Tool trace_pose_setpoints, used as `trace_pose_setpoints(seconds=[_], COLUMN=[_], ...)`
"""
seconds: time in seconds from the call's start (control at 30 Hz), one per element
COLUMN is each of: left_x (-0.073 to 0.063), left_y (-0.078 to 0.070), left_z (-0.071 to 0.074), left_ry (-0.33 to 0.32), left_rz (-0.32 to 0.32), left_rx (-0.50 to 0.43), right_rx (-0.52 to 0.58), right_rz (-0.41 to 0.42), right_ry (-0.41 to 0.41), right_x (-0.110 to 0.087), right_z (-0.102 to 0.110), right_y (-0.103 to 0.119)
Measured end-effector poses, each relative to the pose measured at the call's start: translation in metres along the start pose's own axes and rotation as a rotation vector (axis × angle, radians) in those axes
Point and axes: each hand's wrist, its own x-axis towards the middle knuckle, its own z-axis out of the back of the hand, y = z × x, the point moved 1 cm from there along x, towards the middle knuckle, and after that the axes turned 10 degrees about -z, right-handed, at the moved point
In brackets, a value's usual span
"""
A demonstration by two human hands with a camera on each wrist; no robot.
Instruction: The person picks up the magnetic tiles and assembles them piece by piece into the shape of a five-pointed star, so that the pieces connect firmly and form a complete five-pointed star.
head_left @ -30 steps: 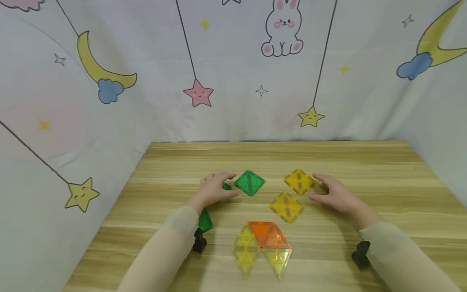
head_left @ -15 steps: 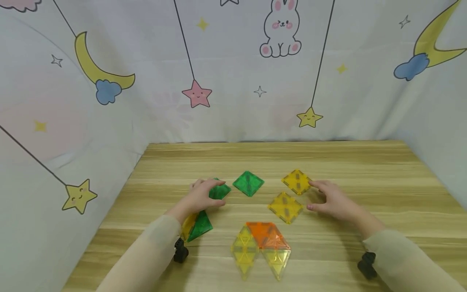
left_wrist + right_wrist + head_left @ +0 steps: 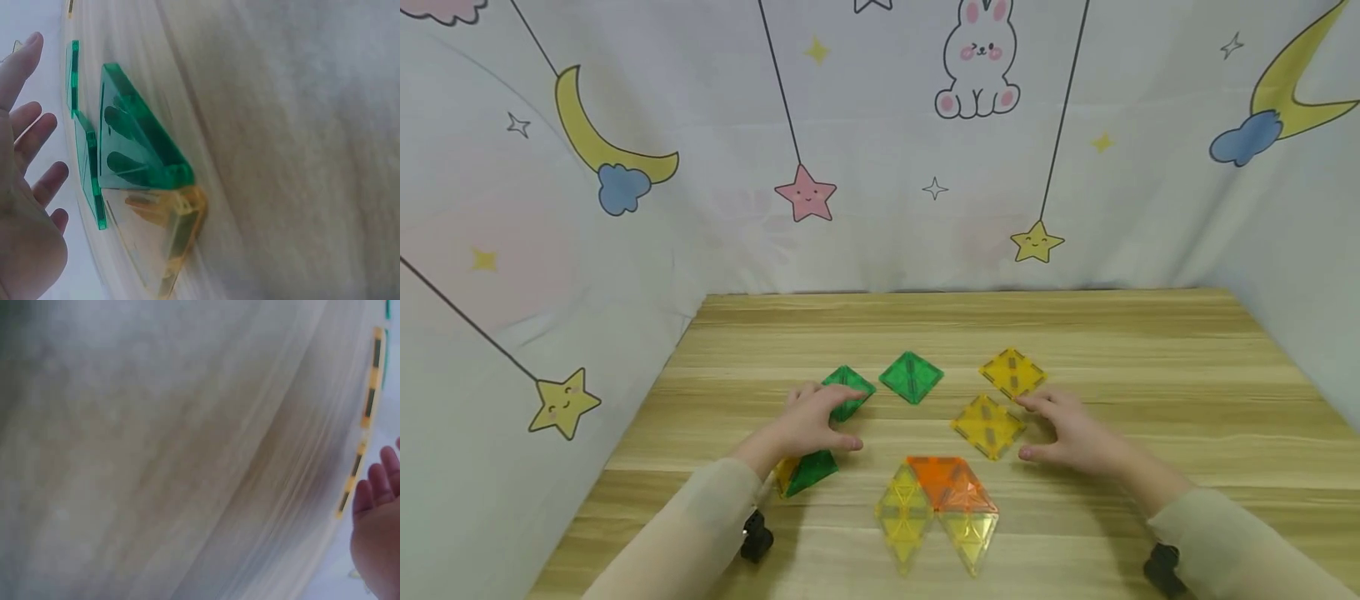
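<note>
My left hand (image 3: 808,423), fingers spread and relaxed, hovers above a green diamond of translucent magnetic tiles (image 3: 854,398), partly covering it. Under its wrist lies a green triangle tile (image 3: 134,140) joined to a yellow one (image 3: 156,219); nothing is in its grasp. Over on the other side, my right hand (image 3: 1072,432) is held with thumb and fingers apart beside two yellow diamonds, a far one (image 3: 1012,372) and a nearer one (image 3: 987,427). Its index fingertip is close to the far diamond; contact cannot be told. Another green diamond (image 3: 912,377) lies between the hands.
Nearer to me, orange tiles (image 3: 936,479) and pale yellow tiles (image 3: 905,517) form an arch shape flat on the wooden table (image 3: 1075,321). A white printed cloth (image 3: 880,242) stands behind the table and along its sides.
My left hand has drawn back leftward and toward me, uncovering more of the left green diamond. My right hand has shifted slightly nearer to me. The visible tiles appear still.
</note>
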Motion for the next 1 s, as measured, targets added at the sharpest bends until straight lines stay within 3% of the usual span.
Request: trace_pose_setpoints(seconds=[0.37, 0.57, 1.0], left_x=[-0.007, -0.011, -0.017], left_y=[-0.016, -0.027, -0.034], left_z=[-0.014, -0.02, -0.03], left_ry=[0.096, 0.15, 0.188], left_rz=[-0.122, -0.201, -0.234], left_rx=[0.057, 0.08, 0.177], right_rx=[-0.052, -0.1, -0.153], right_rz=[0.116, 0.25, 0.37], right_ry=[0.06, 0.051, 0.011], right_x=[-0.006, -0.014, -0.021], right_z=[-0.015, -0.022, -0.031], right_y=[0.018, 0.021, 0.028])
